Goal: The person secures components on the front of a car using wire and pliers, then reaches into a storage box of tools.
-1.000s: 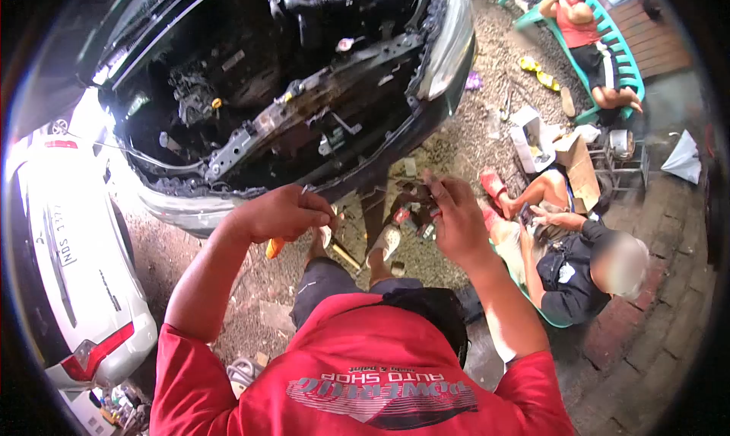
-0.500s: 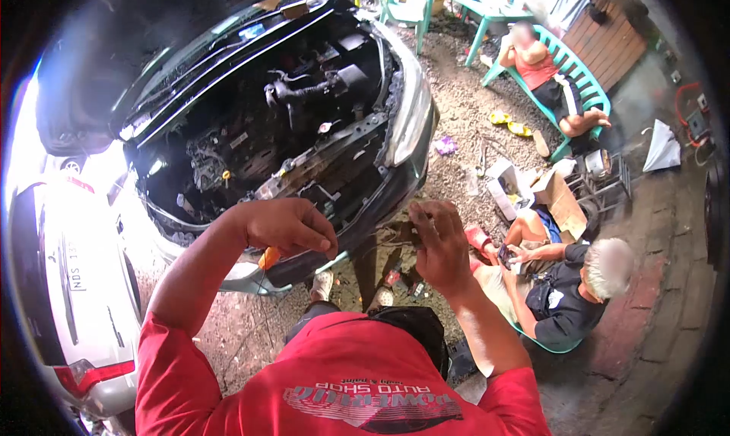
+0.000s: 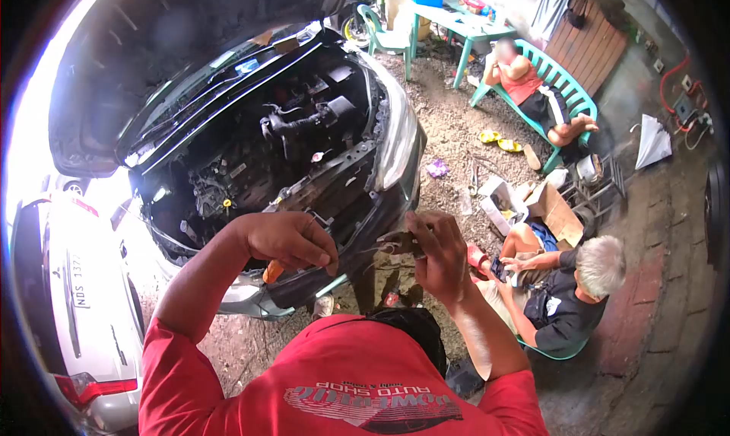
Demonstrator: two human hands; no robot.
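Observation:
My left hand [image 3: 293,242] is held in front of the open car, fingers curled with thumb and forefinger close together. An orange handle [image 3: 273,272] sticks out beneath its palm; the rest of that tool is hidden. Level with it, my right hand [image 3: 442,255] is closed around a small dark piece [image 3: 401,243], with thin pale wire-like ends pointing toward the left hand. What exactly this piece is cannot be made out. A gap separates the two hands. Behind them lies the engine bay [image 3: 258,143] of the dark car, its hood [image 3: 190,48] raised.
A seated person in a black shirt [image 3: 559,299] is close on the right, holding a phone-like object. Another person [image 3: 525,86] sits on a green bench [image 3: 589,105]. Cardboard boxes [image 3: 559,211] stand on the gravel. A white car [image 3: 87,299] is at left, a green table [image 3: 464,25] behind.
The view has tilted up, showing more of the raised hood and table. Both hands stay nearly level before me, still closed; the orange handle has moved along with the left hand.

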